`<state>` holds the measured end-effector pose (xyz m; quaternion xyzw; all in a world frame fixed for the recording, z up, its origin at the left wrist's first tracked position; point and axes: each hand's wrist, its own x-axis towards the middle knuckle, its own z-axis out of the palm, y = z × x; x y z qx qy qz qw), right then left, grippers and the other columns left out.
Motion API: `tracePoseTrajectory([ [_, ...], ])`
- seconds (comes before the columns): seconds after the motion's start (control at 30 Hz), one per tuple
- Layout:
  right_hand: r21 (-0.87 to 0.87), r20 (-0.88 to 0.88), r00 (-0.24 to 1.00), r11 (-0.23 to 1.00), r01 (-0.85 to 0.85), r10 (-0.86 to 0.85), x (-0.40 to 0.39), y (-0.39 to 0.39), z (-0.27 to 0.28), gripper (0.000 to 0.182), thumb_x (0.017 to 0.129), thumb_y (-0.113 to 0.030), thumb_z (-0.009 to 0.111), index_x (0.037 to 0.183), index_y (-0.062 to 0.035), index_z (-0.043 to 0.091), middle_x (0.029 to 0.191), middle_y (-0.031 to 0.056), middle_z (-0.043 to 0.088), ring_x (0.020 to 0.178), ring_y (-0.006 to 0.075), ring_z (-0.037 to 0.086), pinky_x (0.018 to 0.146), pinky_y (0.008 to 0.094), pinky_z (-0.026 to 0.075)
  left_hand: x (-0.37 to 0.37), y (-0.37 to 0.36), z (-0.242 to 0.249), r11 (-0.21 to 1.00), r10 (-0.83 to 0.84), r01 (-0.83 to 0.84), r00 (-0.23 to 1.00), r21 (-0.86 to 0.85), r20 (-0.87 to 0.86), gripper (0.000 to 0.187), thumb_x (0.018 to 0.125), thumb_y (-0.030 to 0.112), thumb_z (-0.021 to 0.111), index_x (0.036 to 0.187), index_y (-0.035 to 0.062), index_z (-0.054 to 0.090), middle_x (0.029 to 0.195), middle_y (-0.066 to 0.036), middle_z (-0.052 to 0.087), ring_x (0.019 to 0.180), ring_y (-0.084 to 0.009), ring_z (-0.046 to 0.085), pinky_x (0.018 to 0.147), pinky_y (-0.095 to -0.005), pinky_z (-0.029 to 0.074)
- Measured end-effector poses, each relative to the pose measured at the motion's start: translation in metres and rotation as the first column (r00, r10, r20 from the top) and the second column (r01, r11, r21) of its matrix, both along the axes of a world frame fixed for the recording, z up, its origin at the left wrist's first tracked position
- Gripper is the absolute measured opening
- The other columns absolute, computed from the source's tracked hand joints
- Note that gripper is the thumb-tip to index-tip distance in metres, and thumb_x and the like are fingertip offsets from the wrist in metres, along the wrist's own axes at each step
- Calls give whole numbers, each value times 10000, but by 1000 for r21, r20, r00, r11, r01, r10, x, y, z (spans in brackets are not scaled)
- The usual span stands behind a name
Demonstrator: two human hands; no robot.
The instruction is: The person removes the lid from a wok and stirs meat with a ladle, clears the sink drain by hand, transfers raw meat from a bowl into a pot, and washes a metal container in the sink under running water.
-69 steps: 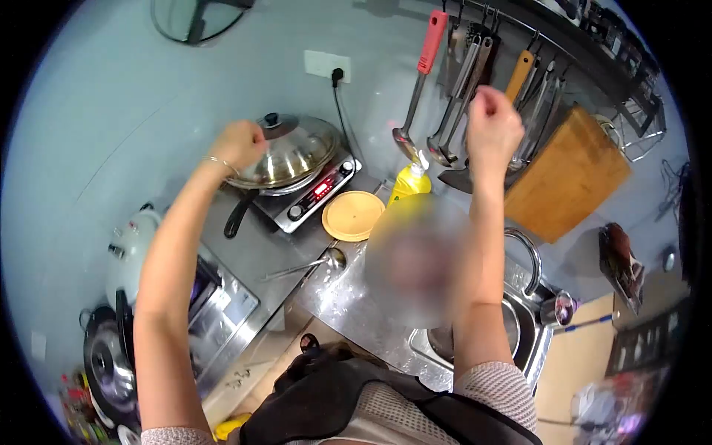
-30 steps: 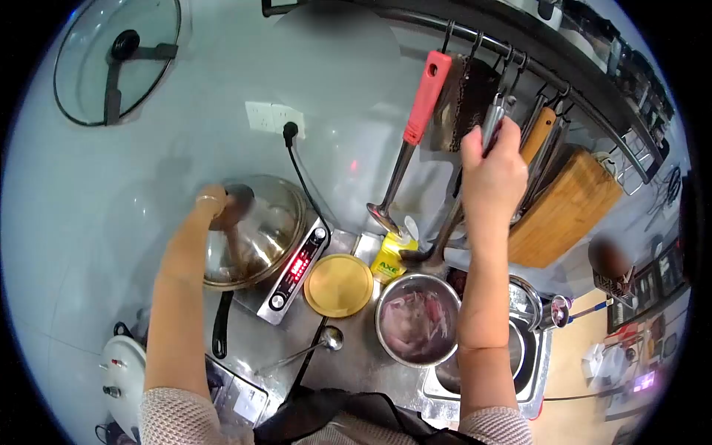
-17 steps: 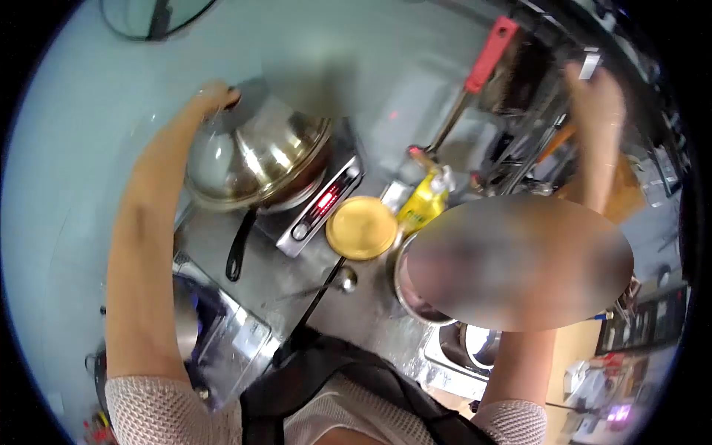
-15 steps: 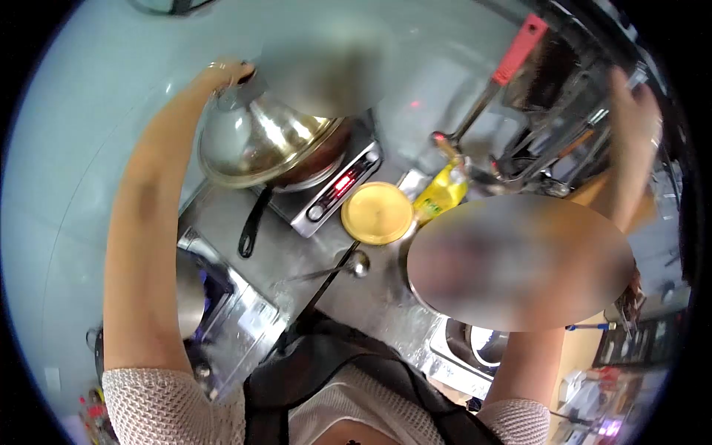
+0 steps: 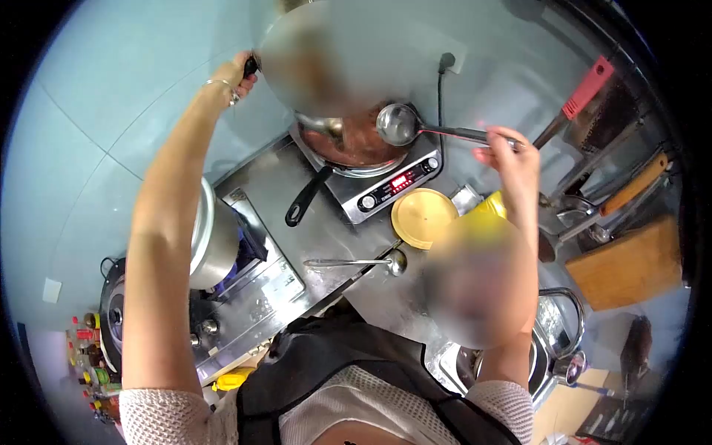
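My left hand [image 5: 236,80] is closed on the black knob of a metal pan lid [image 5: 285,44], held raised and tilted at the wall side of the pan; much of the lid is blurred. Below it, a pan [image 5: 363,157] with reddish-brown contents sits on an induction cooker [image 5: 361,200] with a lit red display. Its black handle [image 5: 308,196] points toward me. In my right hand [image 5: 512,159] is a ladle [image 5: 400,124], gripped by its dark handle. The ladle's bowl hangs over the right part of the pan.
A round yellow lid [image 5: 424,217] and a metal spoon [image 5: 363,262] lie on the steel counter. At left stands a large pot [image 5: 215,241]. Hanging utensils, one with a red handle [image 5: 589,87], and a wooden board [image 5: 627,267] line the right. A cord runs behind the cooker.
The lid has come up off the pan in my left hand, uncovering the contents. My right hand has moved from the utensils at right to the pan and now holds a ladle.
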<state>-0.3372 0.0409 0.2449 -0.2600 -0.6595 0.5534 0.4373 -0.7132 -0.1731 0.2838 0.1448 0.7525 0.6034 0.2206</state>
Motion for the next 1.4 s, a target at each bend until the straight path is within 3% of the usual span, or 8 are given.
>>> tracePoseTrajectory([
  [0.13, 174, 102, 995, 984, -27, 9, -58, 22, -54, 209, 764, -139, 583, 915, 5, 594, 747, 81, 611, 619, 132, 592, 556, 246, 455, 17, -17, -16, 978, 127, -150, 980, 148, 154, 373, 796, 415, 428, 673, 63, 414, 528, -28, 444, 352, -61, 314, 291, -196, 223],
  [0.23, 694, 86, 987, 719, 39, -137, -92, 28, -76, 202, 743, -113, 587, 931, -41, 590, 809, 175, 563, 664, 282, 575, 598, 322, 463, 22, -27, -39, 944, 105, -173, 964, 279, 243, 384, 811, 421, 396, 667, 65, 409, 525, -18, 433, 351, -63, 300, 298, -198, 218],
  [0.47, 841, 350, 923, 489, -233, -162, -144, 48, -103, 169, 771, -87, 501, 917, -8, 532, 832, 200, 518, 737, 357, 538, 640, 410, 449, 80, -22, -49, 804, 266, -413, 893, 428, 363, 354, 845, 419, 348, 738, 98, 455, 518, 9, 416, 346, -50, 282, 305, -182, 216],
  [0.57, 902, 430, 886, 132, -412, -176, -167, 67, -123, 157, 768, -64, 426, 883, 2, 509, 803, 178, 520, 769, 340, 527, 659, 396, 444, 86, -17, -69, 763, 275, -458, 869, 457, 412, 435, 819, 514, 370, 662, 119, 462, 479, 27, 417, 336, -57, 320, 305, -206, 225],
  [0.6, 836, 466, 877, 384, -393, -117, -172, 66, -129, 152, 779, -82, 425, 885, -21, 515, 811, 166, 524, 759, 334, 524, 657, 400, 439, 100, -17, -71, 790, 251, -389, 911, 474, 329, 446, 847, 477, 338, 685, 78, 453, 504, 21, 397, 347, -55, 305, 297, -187, 224],
  [0.7, 810, 392, 917, 501, -305, -77, -187, 69, -126, 261, 680, -143, 623, 914, -73, 532, 843, 137, 540, 788, 329, 536, 650, 407, 437, 122, -6, -57, 733, 286, -489, 852, 473, 438, 450, 831, 459, 322, 595, 87, 413, 456, 28, 336, 323, -72, 246, 308, -204, 199],
  [0.83, 743, 223, 967, 621, -250, 123, -214, 94, -139, 180, 715, -167, 608, 864, -73, 571, 795, 140, 571, 773, 339, 543, 641, 380, 435, 128, 2, -59, 677, 298, -489, 865, 550, 403, 400, 835, 391, 340, 639, 46, 394, 547, -10, 389, 381, -77, 257, 327, -225, 193],
  [1.4, 597, 459, 793, 522, -610, 402, -181, 64, -115, 204, 714, -114, 600, 896, -23, 604, 807, 170, 555, 776, 320, 534, 705, 367, 416, 109, -26, -86, 594, 139, -478, 853, 647, 503, 332, 882, 357, 352, 744, 61, 411, 568, -6, 336, 402, -75, 274, 344, -196, 208],
])
